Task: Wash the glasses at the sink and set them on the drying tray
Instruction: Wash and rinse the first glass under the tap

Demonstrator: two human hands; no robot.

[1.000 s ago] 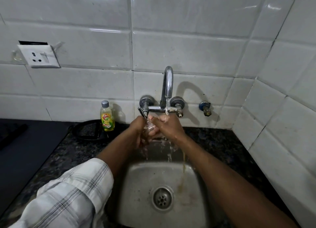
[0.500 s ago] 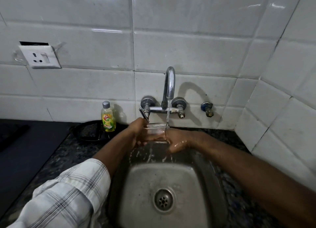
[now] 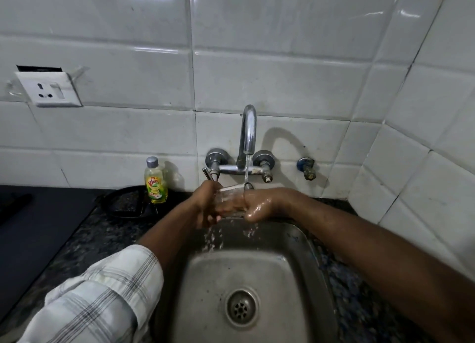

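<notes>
A clear drinking glass [image 3: 229, 201] is held upright under the running tap [image 3: 248, 134], above the back of the steel sink [image 3: 295, 270]. My left hand [image 3: 205, 206] grips the glass from the left side. My right hand [image 3: 259, 206], wet and shiny, wraps around its right side and base. Water streams from the spout onto the rim and drips off both hands into the basin. No drying tray is in view.
A yellow dish-soap bottle [image 3: 155, 182] stands left of the tap beside a black round dish [image 3: 126, 201]. A dark mat [image 3: 38, 227] covers the left counter. A wall socket [image 3: 50, 89] sits upper left. Tiled walls close in behind and on the right.
The glass was turned upright from between both cupped hands. My right hand slid from over the glass to its right side and base. Water still runs.
</notes>
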